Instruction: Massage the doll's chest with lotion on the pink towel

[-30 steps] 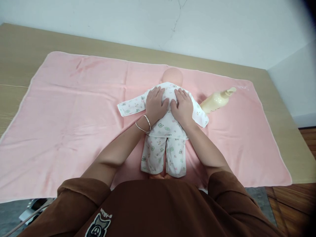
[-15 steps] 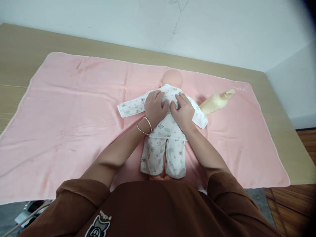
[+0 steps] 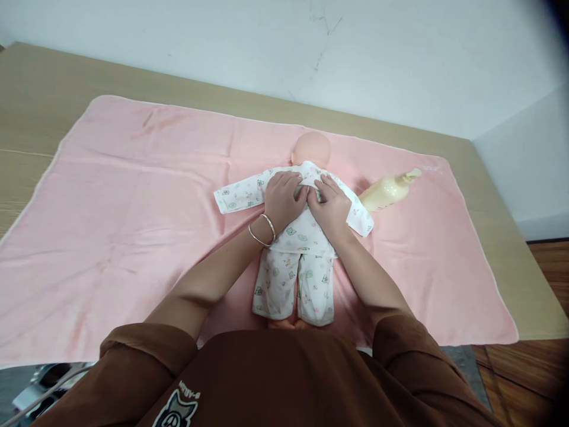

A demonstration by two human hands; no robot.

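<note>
A baby doll [image 3: 311, 148] lies lengthwise, its bald head away from me and no face showing, dressed in a white patterned shirt [image 3: 306, 228] and matching trousers [image 3: 275, 281]. On the upper back of the shirt, my left hand [image 3: 284, 198], with a bangle at its wrist, has its thumb and curled fingers closed on the cloth. Beside it, my right hand [image 3: 329, 204] pinches the same cloth, the two thumbs nearly touching. Between the hands the fabric rises in a fold. Some fingertips are hidden in it.
Under the doll a pink blanket [image 3: 146, 237] covers much of the wooden table [image 3: 213, 89]. A cream pump bottle [image 3: 386, 191] lies by the doll's right-hand sleeve. A white wall [image 3: 222, 41] stands behind the table. Partly hidden equipment with a cable [image 3: 57, 385] is at lower left.
My fingers have drawn in toward my thumbs, and the shirt cloth between them has bunched into a fold. The view has shifted slightly; the doll and bottle stay in place.
</note>
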